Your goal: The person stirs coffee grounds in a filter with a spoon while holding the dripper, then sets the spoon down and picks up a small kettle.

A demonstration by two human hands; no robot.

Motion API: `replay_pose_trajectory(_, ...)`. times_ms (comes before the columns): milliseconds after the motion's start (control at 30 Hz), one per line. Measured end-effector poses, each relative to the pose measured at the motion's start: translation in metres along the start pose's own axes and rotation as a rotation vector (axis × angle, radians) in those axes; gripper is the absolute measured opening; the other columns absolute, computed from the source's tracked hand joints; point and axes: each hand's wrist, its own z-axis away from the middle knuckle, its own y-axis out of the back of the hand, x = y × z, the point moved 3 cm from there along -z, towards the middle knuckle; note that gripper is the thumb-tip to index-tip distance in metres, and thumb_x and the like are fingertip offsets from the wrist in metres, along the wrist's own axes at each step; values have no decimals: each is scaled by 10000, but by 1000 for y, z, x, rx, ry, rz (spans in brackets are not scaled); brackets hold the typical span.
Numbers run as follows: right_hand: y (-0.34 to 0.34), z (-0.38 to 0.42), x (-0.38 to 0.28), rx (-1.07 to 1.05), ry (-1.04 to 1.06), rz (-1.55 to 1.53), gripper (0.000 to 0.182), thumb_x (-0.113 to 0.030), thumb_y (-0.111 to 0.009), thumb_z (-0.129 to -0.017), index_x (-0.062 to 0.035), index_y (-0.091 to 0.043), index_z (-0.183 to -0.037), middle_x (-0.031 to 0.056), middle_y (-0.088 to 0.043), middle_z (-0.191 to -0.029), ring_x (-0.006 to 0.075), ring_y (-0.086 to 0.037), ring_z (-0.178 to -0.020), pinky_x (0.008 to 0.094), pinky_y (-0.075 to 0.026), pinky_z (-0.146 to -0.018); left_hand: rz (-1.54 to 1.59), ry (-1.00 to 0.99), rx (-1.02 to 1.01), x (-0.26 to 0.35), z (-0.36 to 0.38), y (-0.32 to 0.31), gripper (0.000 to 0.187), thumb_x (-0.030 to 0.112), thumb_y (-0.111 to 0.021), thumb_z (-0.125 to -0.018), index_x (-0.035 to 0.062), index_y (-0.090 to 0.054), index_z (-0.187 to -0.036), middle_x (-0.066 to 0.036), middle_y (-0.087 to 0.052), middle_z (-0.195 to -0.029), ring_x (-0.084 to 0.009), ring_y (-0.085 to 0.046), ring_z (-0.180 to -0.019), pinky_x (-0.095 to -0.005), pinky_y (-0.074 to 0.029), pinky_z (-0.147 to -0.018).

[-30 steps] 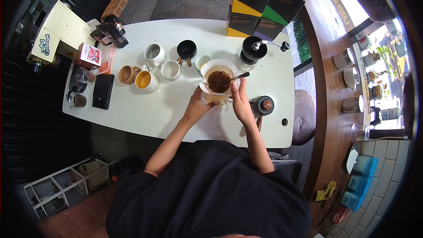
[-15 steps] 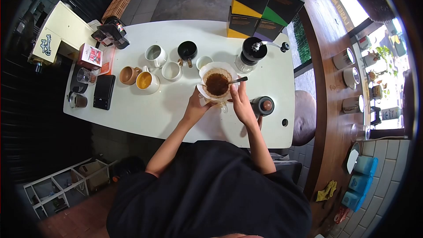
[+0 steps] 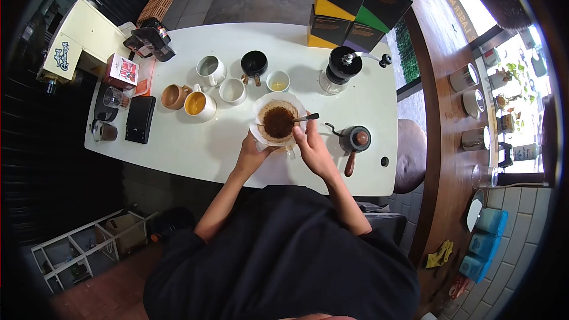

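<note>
Both my hands hold a coffee dripper [image 3: 259,114] with a white paper filter and dark wet coffee grounds [image 3: 278,123] inside. My left hand [image 3: 251,153] grips its left side, near the bottom. On the right side, my right hand [image 3: 313,149] has its thumb close to the rim. A spoon [image 3: 308,117] leans in the filter, its dark handle sticking out to the right above that hand. Beneath the dripper, part of a glass server [image 3: 290,152] shows; most of it is hidden. A small cup with pale yellow liquid [image 3: 277,82] stands just beyond.
Several mugs, including a yellow-lined mug [image 3: 200,104] and a black cup [image 3: 254,64], stand left of centre on the white table [image 3: 189,142]. A gooseneck kettle [image 3: 355,138] sits at right, below a hand grinder [image 3: 342,68]. Stacked black boxes [image 3: 349,6] occupy the far edge.
My hands have moved the dripper left and toward me, with the spoon still in it. The small cup and the kettle's spout and handle now show more fully.
</note>
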Motion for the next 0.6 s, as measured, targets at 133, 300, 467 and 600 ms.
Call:
replay_pose_trajectory(133,-7,4,-1,-38,-46,59,700,-430,-477,-1022,-10,-197,-1507,297,-429,-1448,424,-463,-1328,471,-427,-1045,27,-11,-8,3,9,7,666,105,-850,-749,7,-486,-1299,-162,-647,-1213,-314,-628,-1141,-391,-500,-951)
replay_pose_trajectory(300,-15,10,-10,-44,-38,26,662,-403,-500,-1020,-37,-223,-1497,281,-463,-1413,423,-474,-1316,460,-494,-980,33,12,-24,-4,17,10,662,95,-845,-751,11,-486,-1301,-155,-645,-1214,-310,-626,-1145,-392,-499,-954)
replay_pose_trajectory(467,-26,17,-10,-25,-79,50,657,-389,-511,-1017,-42,-222,-1494,280,-472,-1399,420,-471,-1318,458,-507,-971,48,14,-45,-9,22,18,657,87,-840,-755,13,-486,-1303,-146,-647,-1207,-302,-627,-1142,-388,-499,-951)
replay_pose_trajectory(600,-41,22,-8,37,-76,83,644,-361,-518,-1017,-20,-233,-1483,281,-483,-1384,394,-503,-1292,466,-503,-984,57,9,-108,-19,25,27,650,91,-835,-762,11,-486,-1305,-140,-644,-1211,-293,-623,-1149,-383,-494,-960)
